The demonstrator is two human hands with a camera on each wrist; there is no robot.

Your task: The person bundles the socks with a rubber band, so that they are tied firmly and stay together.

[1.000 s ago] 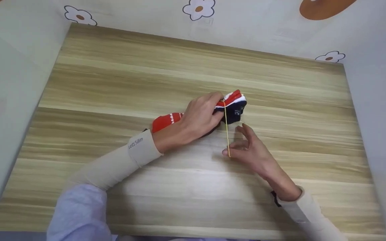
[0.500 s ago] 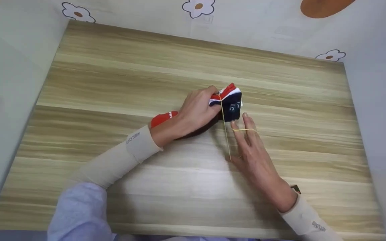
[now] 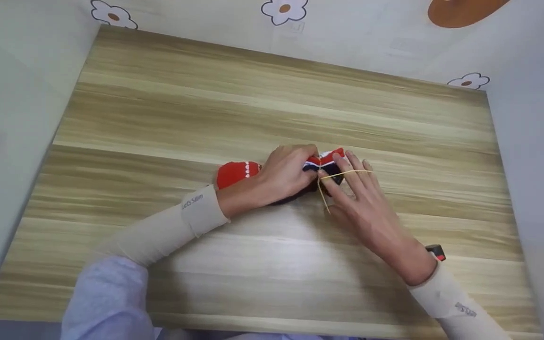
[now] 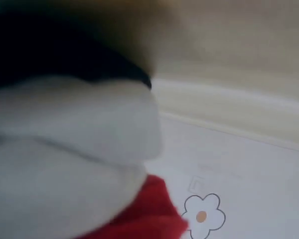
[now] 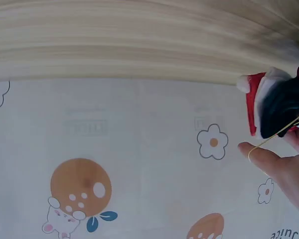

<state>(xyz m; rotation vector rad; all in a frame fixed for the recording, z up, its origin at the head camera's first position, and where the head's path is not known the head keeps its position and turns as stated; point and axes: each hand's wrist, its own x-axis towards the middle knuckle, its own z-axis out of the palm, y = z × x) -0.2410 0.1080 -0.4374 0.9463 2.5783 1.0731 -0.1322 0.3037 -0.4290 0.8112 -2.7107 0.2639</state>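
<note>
My left hand (image 3: 284, 170) grips the middle of a bundle of socks (image 3: 236, 174) in red, white and navy. The red heart-banded end sticks out to the left, while the cuffs fan out to the right. A thin yellow rubber band (image 3: 351, 172) circles the bundle beside the left fingertips and crosses over the backs of my right fingers. My right hand (image 3: 373, 212) spreads its fairly straight fingers over the cuff end, partly covering it. In the right wrist view, the band (image 5: 276, 133) stretches from the thumb to the socks (image 5: 284, 107). Red fabric (image 4: 157, 211) shows in the left wrist view.
The bundle lies on a wood-grain table (image 3: 182, 118). Pale walls (image 3: 361, 28) with flower prints border the back and both sides. Beige sleeves (image 3: 158, 233) cover both forearms.
My right hand has turned palm down and moved up to the cuff end, its fingers spreading inside the band. The band now crosses itself near the bundle. The left hand keeps its grip.
</note>
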